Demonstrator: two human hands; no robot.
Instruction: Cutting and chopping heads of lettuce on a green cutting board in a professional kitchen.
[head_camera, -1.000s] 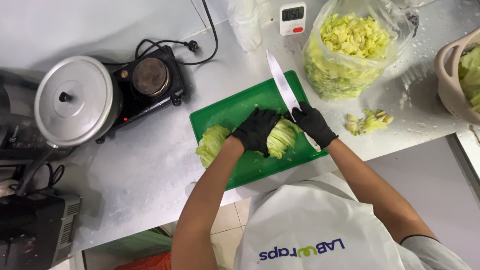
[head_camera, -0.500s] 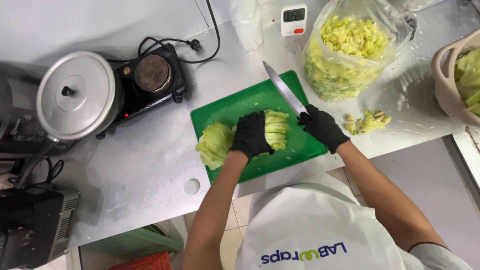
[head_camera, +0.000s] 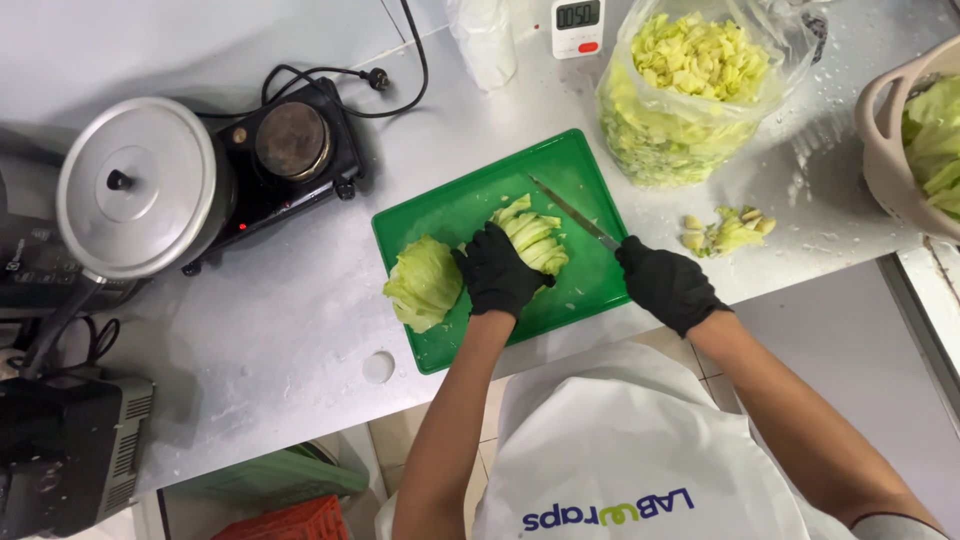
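Knife moved: long steel knife (head_camera: 572, 212) now angled onto sliced pale-green cabbage (head_camera: 532, 235), right black-gloved hand (head_camera: 665, 285) clenching handle; left black-gloved hand (head_camera: 497, 272) grasping cabbage on green plastic board (head_camera: 590, 160), cutting continues.

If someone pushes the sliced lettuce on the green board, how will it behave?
The sliced lettuce would probably fall apart, since it is cut into thin loose strips that the left hand presses together. It looks light and leafy, so it should slide easily on the smooth cutting board. Strips may scatter.
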